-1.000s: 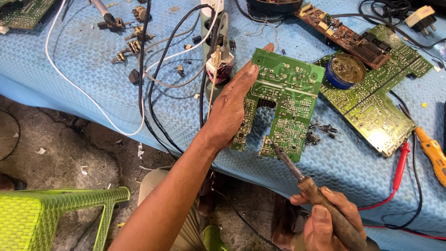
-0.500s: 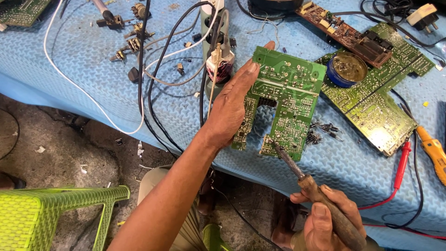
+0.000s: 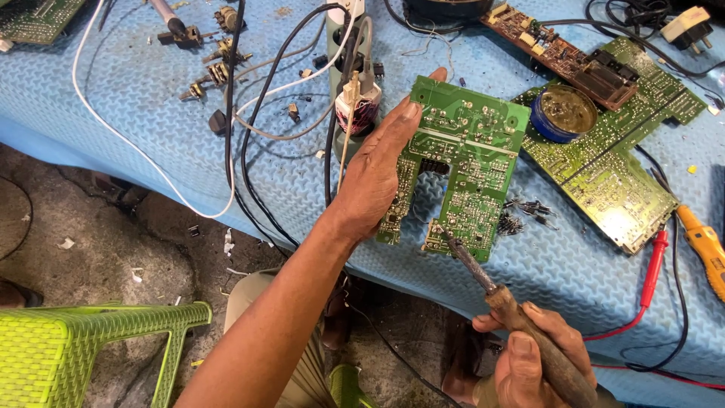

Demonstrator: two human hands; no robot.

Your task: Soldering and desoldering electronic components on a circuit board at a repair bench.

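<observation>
My left hand grips the left edge of a green circuit board, holding it solder side up over the blue table cover. In my right hand, at the bottom right, is a soldering iron with a wooden handle. Its tip touches the lower part of the board near a solder joint. A small pile of loose dark components lies just right of the board.
A larger green board with a blue tin of flux on it lies to the right. A brown board, power strip, tangled cables, red probe and yellow tool surround it. A green plastic stool stands below left.
The soldering iron tip has moved up slightly and now touches the lower edge of the board. My left hand keeps the board in the same place.
</observation>
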